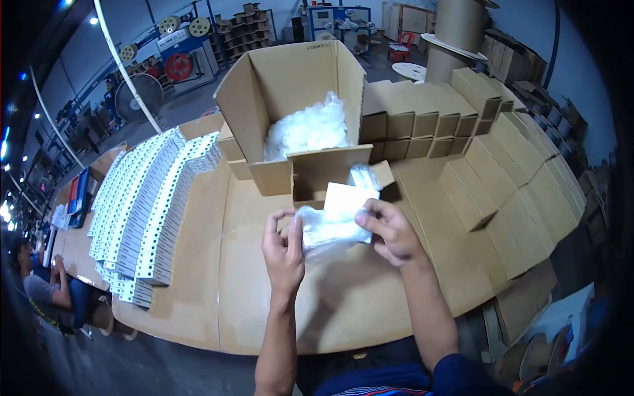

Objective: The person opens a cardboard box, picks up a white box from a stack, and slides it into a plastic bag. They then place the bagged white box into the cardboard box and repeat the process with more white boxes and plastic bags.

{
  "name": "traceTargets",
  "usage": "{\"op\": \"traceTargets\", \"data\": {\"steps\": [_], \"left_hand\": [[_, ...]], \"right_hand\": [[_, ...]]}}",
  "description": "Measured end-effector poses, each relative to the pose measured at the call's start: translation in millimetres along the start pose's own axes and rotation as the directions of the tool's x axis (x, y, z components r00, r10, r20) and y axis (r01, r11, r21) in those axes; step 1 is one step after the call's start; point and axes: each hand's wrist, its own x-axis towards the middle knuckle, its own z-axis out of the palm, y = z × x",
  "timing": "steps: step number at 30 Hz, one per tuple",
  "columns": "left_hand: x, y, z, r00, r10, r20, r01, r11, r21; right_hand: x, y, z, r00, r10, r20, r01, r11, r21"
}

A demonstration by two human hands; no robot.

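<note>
My left hand (284, 247) is closed, thumb and fingers pinching a clear plastic bag (323, 237). In my right hand (393, 231) is a flat white box (349, 199), gripped at its right edge between thumb and fingers. The bag overlaps the lower left part of the white box. Just behind my hands stands a small open carton (330, 160), with another plastic-wrapped item (363, 177) at its right end. Behind that, a large open cardboard box (290, 79) holds a heap of clear plastic bags (307, 132).
Rows of stacked white boxes (142, 211) line the left of the cardboard-covered table (251, 297). Closed brown cartons (508, 178) are stacked along the right and back. A seated person (49, 290) is at far left. Machines (185, 49) stand in the background.
</note>
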Motion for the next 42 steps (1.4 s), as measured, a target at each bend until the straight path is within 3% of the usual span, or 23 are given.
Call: {"op": "traceTargets", "data": {"steps": [2,5,9,12,16,17,18,20,21,24,25,27,28,29,31,35,38,39,40,42], "left_hand": [[-34.1,-17.5,-6.8,0.999,-0.031,0.013,0.031,0.998,-0.054],[-76.3,-28.1,-5.2,0.996,-0.089,0.004,0.089,0.988,-0.125],[-117.5,-41.8,-12.9,0.992,-0.126,0.033,0.129,0.986,-0.105],[-140.5,-38.9,-16.6,0.988,-0.152,0.021,0.153,0.985,-0.078],[-156.3,-38.9,-45.5,0.977,-0.196,0.08,0.208,0.96,-0.186],[-155.2,-44.2,-47.1,0.993,-0.115,0.037,0.115,0.993,-0.003],[-152.0,-40.9,-45.5,0.993,0.058,0.103,-0.073,0.987,0.145],[-140.6,-29.6,-40.1,0.887,0.349,0.301,-0.447,0.811,0.378],[-138.1,-25.2,-38.4,0.853,0.365,0.373,-0.498,0.786,0.368],[-127.4,-14.3,-33.4,0.708,0.409,0.576,-0.65,0.696,0.304],[-131.7,-21.5,-26.8,0.797,0.398,0.454,-0.543,0.801,0.253],[-148.8,-27.7,-26.0,0.975,0.113,0.193,-0.18,0.907,0.38],[-154.8,-30.9,-25.7,0.998,-0.039,0.043,0.018,0.917,0.398],[-156.5,-36.2,-21.9,0.996,0.085,0.029,-0.09,0.918,0.388],[-164.7,-37.1,-14.4,1.0,-0.014,-0.02,0.02,0.925,0.38],[-178.6,-45.3,-16.3,0.968,-0.248,-0.024,0.237,0.886,0.398],[-173.8,-64.8,-25.4,0.959,-0.235,-0.158,0.239,0.971,0.011],[-170.2,-60.7,-29.8,0.964,-0.2,-0.173,0.213,0.975,0.059],[-166.5,-56.7,-27.5,0.976,-0.022,-0.218,0.067,0.977,0.201],[-158.5,-40.7,-18.5,0.916,0.336,-0.218,-0.202,0.857,0.474]], "right_hand": [[-31.3,25.7,-17.2,0.996,-0.084,-0.033,0.084,0.996,0.017],[-71.4,41.6,-16.3,0.99,-0.077,-0.12,0.069,0.995,-0.071],[-107.9,59.9,-13.3,0.991,-0.05,-0.126,-0.001,0.926,-0.378],[-126.8,80.4,-20.1,0.978,-0.06,-0.2,0.005,0.965,-0.262],[-145.7,70.5,-23.4,0.947,0.161,-0.278,-0.083,0.959,0.272],[-148.7,73.6,-23.5,0.936,0.204,-0.288,-0.108,0.942,0.317],[-151.1,77.3,-21.3,0.928,0.22,-0.3,-0.123,0.943,0.31],[-157.8,87.6,-15.8,0.911,0.253,-0.325,-0.155,0.942,0.299],[-161.6,94.9,-17.7,0.933,0.245,-0.262,-0.162,0.94,0.301],[-169.5,104.7,-12.3,0.913,0.287,-0.29,-0.241,0.953,0.185],[-171.7,112.2,-21.6,0.949,0.211,-0.234,-0.204,0.978,0.051],[-176.5,103.3,-31.4,0.987,-0.035,-0.158,0.001,0.977,-0.213],[-177.4,94.6,-29.4,0.984,-0.152,-0.095,0.112,0.937,-0.331],[-181.5,84.6,-23.3,0.99,-0.112,-0.082,0.082,0.949,-0.303],[-181.2,100.4,-28.2,0.98,-0.191,-0.051,0.155,0.903,-0.401],[-179.6,113.9,-15.9,0.965,-0.143,-0.218,-0.004,0.828,-0.561],[-174.9,117.5,-11.0,0.927,-0.1,-0.362,-0.054,0.919,-0.39],[-174.8,113.8,-13.3,0.928,-0.134,-0.347,-0.074,0.847,-0.526],[-173.9,111.2,-11.2,0.924,-0.172,-0.341,-0.061,0.814,-0.577],[-173.0,106.7,-6.8,0.911,-0.252,-0.327,-0.039,0.735,-0.677]]}}
